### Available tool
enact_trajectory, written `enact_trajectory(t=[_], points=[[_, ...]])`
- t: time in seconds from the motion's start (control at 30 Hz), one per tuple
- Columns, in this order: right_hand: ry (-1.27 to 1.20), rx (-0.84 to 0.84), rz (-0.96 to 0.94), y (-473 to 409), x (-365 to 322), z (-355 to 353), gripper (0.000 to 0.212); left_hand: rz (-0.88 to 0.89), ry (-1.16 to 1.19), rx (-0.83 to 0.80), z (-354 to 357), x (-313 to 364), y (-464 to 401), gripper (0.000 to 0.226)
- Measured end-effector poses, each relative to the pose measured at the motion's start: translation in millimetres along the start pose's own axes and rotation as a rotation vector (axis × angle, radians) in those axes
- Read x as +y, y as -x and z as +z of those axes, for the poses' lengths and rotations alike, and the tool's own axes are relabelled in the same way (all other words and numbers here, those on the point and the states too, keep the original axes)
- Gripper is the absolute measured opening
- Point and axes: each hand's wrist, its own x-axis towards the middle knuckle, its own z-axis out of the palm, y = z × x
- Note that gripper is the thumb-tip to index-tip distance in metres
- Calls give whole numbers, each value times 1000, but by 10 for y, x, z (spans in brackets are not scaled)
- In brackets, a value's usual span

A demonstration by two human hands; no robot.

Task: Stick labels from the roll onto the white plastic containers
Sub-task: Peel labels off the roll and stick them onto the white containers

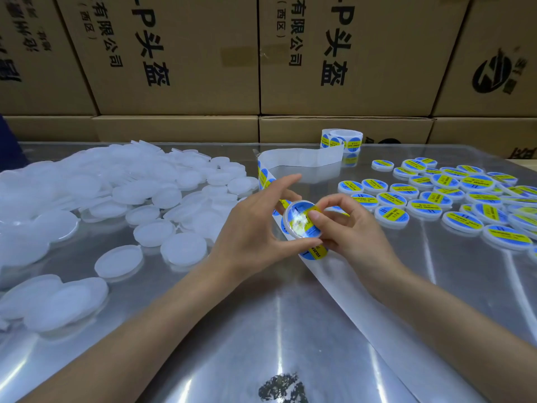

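Labelling in progress, mid-table. Your left hand [255, 225] grips one round white plastic container [302, 219] by its rim, thumb curled under the near edge and the other fingers spread behind the far edge; the container is tilted, its flat face turned toward you. Your right hand [345, 228] lies just to the right of it, fingers curled, thumb [315, 215] pressing the blue-and-yellow label [305, 223] against that face. The label appears mostly seated; glare hides its left portion, so full adhesion cannot be judged.

The backing strip [302, 159] runs beneath both hands, its long axis from the label roll [343, 139] at the far edge, looping left, then diagonally toward your near right. One further label [313, 253] is visible on it directly below the container, nearest your right hand, which is best placed to peel it.

Counts: one roll; one container in hand; unlabelled containers [116, 205] heaped at left, too many and too overlapped to count; labelled containers [421, 196] at right, upward of thirty, some cut off by the frame. Cardboard cartons [180, 53] stand behind the shiny table [261, 330].
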Motion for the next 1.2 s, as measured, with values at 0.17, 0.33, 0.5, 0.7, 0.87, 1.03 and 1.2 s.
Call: enact_trajectory(t=[0.17, 0.33, 0.5, 0.7, 0.87, 1.03, 1.2], points=[[125, -63, 17, -40, -24, -35, 26, -4, 5, -6, -20, -1, 3, 82], [119, 2, 153, -52, -60, -151, 89, 29, -22, -37, -12, 12, 11, 78], [240, -228, 210, -5, -77, -79, 66, 66, -47, -18, 7, 37, 10, 62], [260, -129, 132, -1, -62, -7, 63, -6, -66, -148, 62, 41, 41, 67], [77, -70, 289, -8, -16, 17, 71, -32, -77, -301, 104, 66, 34, 57], [-160, -24, 335, -52, 2, 22, 70, 51, -68, -188, 133, 125, 33, 36], [-96, 6, 410, -80, 0, 28, 50, 249, -191, -63, 144, 59, 50, 25]])
